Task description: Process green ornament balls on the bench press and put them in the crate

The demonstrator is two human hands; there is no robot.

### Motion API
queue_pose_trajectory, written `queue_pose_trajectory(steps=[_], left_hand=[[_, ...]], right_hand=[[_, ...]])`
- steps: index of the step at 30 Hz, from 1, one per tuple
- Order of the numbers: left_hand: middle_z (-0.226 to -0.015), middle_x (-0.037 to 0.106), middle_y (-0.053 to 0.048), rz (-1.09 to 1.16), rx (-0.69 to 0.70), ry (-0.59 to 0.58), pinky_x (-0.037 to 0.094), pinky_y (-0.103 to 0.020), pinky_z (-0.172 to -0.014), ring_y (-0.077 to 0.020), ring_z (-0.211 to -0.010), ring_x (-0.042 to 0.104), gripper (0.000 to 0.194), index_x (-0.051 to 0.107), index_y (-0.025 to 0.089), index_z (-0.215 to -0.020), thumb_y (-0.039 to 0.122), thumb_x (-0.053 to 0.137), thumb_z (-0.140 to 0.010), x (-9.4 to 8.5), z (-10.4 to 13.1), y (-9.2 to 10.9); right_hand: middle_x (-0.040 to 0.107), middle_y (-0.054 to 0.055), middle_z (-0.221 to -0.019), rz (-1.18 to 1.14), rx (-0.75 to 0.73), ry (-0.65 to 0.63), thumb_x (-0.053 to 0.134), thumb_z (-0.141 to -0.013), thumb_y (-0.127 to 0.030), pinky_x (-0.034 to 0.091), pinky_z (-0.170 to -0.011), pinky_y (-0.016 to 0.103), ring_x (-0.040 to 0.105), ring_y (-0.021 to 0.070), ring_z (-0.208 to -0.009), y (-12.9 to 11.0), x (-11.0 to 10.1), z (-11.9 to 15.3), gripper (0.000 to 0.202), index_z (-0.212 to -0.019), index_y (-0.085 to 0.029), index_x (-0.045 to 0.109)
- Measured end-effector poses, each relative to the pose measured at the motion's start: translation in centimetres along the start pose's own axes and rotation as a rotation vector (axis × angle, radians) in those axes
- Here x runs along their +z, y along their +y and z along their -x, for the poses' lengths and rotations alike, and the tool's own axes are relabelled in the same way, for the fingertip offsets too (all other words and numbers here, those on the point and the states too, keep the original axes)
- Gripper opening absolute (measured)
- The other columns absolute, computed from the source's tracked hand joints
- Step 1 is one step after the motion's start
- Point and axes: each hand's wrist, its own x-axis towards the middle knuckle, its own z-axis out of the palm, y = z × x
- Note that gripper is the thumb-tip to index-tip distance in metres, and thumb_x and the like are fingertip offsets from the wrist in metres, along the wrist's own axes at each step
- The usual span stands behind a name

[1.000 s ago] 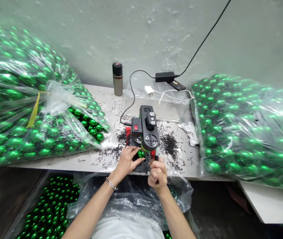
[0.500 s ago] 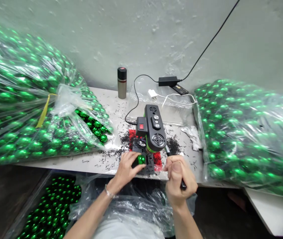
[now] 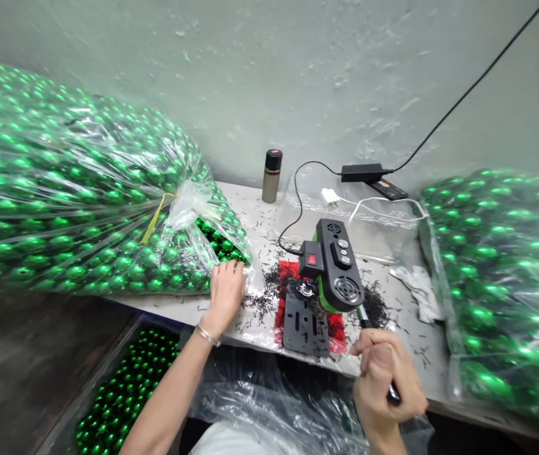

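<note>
Nearest us, just right of the machine's (image 3: 340,265) near end, our right hand (image 3: 385,385) is closed in a fist round the black handle (image 3: 393,395). The machine's base plate (image 3: 304,328) reaches toward us, its slots now uncovered where our left hand (image 3: 227,294) held a green ball before. That hand has moved left of the machine to the mouth of the left bag (image 3: 108,208) of green balls, fingers bent and bunched; their tips are hidden, so we cannot tell how far it is open or whether it has hold of a ball.

The machine stands on the bench (image 3: 250,218), its long axis running from the far side toward us and slightly right, the round vented end pointing our way. Black bits (image 3: 376,306) lie around it. Right of it, a white glove (image 3: 423,294) lies near the right bag (image 3: 501,284). Beyond it sit the clear tray (image 3: 383,234) and black adapter (image 3: 364,172); the bottle (image 3: 272,177) stands beyond and left.
</note>
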Motion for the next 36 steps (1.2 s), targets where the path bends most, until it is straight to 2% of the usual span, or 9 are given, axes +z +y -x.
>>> queue_pose_trajectory(steps=[4,7,10,12,15,18,26,32,36], left_hand=[[-0.083,0.066,-0.015,-0.01,0.013,-0.167,0.043,-0.042,-0.081,-0.0284,-0.081,0.06,0.018,0.067,0.011,-0.093,0.009,0.05,-0.087,1.4,-2.3,-1.6],[-0.091,0.068,-0.015,0.152,-0.007,-0.128,0.045,-0.039,-0.079,-0.0258,-0.079,0.062,0.021,0.066,0.012,-0.105,0.016,0.056,-0.087,1.5,-2.0,-1.8],[-0.099,0.07,-0.01,0.643,-0.215,-0.108,0.049,-0.034,-0.073,-0.0217,-0.078,0.064,0.035,0.063,0.018,-0.118,0.036,0.061,-0.088,-0.1,-1.5,-1.4],[-0.099,0.071,-0.008,1.102,-0.417,-0.179,0.052,-0.031,-0.071,-0.0195,-0.077,0.067,0.043,0.062,0.018,-0.122,0.043,0.063,-0.087,-1.4,-1.0,-0.7],[-0.102,0.072,-0.009,1.665,-0.66,-0.328,0.056,-0.029,-0.077,-0.0167,-0.082,0.07,0.042,0.061,0.016,-0.123,0.034,0.066,-0.085,-2.4,0.4,1.0],[-0.101,0.074,-0.009,1.933,-0.829,-0.454,0.057,-0.026,-0.083,-0.0146,-0.084,0.071,0.033,0.064,0.014,-0.118,0.022,0.064,-0.086,-2.0,1.9,3.1],[-0.094,0.074,-0.008,2.103,-1.006,-0.63,0.058,-0.019,-0.065,-0.0125,-0.076,0.071,0.033,0.062,0.016,-0.124,0.017,0.059,-0.09,-0.2,3.5,6.5],[-0.093,0.071,-0.001,1.944,-0.983,-0.537,0.057,-0.014,-0.063,-0.0104,-0.078,0.072,0.047,0.063,0.022,-0.123,0.012,0.074,-0.078,0.4,4.1,7.0],[-0.104,0.072,-0.004,1.927,-0.93,-0.521,0.057,-0.016,-0.069,-0.011,-0.083,0.071,0.044,0.062,0.024,-0.126,0.021,0.072,-0.083,0.5,4.2,7.3]], right_hand=[[0.05,-0.001,-0.063,0.013,0.0,-0.004,0.047,-0.088,-0.001,0.037,-0.053,0.026,0.052,0.0107,-0.059,-0.1,0.0,0.0,0.033,-0.06,-0.018,0.042],[0.049,-0.001,-0.062,0.008,0.013,-0.016,0.047,-0.088,-0.003,0.037,-0.053,0.028,0.051,0.0116,-0.058,-0.1,0.0,0.1,0.033,-0.06,-0.019,0.042],[0.05,-0.001,-0.062,-0.001,0.015,-0.019,0.048,-0.088,-0.004,0.037,-0.053,0.028,0.052,0.0123,-0.058,0.0,0.0,0.2,0.032,-0.06,-0.019,0.043],[0.049,-0.001,-0.062,0.004,0.006,-0.017,0.048,-0.088,-0.004,0.037,-0.053,0.028,0.053,0.0126,-0.059,0.1,0.0,0.3,0.031,-0.061,-0.019,0.043],[0.049,-0.001,-0.061,0.007,-0.001,-0.007,0.048,-0.088,-0.004,0.036,-0.053,0.028,0.053,0.0133,-0.059,0.3,0.0,0.4,0.031,-0.062,-0.02,0.044],[0.049,-0.002,-0.06,0.003,-0.01,-0.015,0.048,-0.088,-0.003,0.037,-0.054,0.028,0.053,0.0128,-0.06,0.4,-0.1,0.5,0.031,-0.062,-0.02,0.043],[0.049,-0.002,-0.063,0.002,-0.004,-0.059,0.046,-0.087,-0.001,0.038,-0.057,0.027,0.051,0.0112,-0.062,0.4,-0.2,0.5,0.031,-0.063,-0.02,0.04],[0.051,-0.001,-0.065,-0.005,-0.01,-0.068,0.045,-0.088,-0.002,0.038,-0.055,0.027,0.051,0.0117,-0.062,0.3,-0.2,0.3,0.03,-0.064,-0.02,0.041],[0.049,-0.001,-0.065,0.017,-0.023,-0.082,0.044,-0.087,0.0,0.038,-0.055,0.026,0.051,0.0114,-0.062,0.0,-0.3,0.0,0.03,-0.065,-0.021,0.042]])
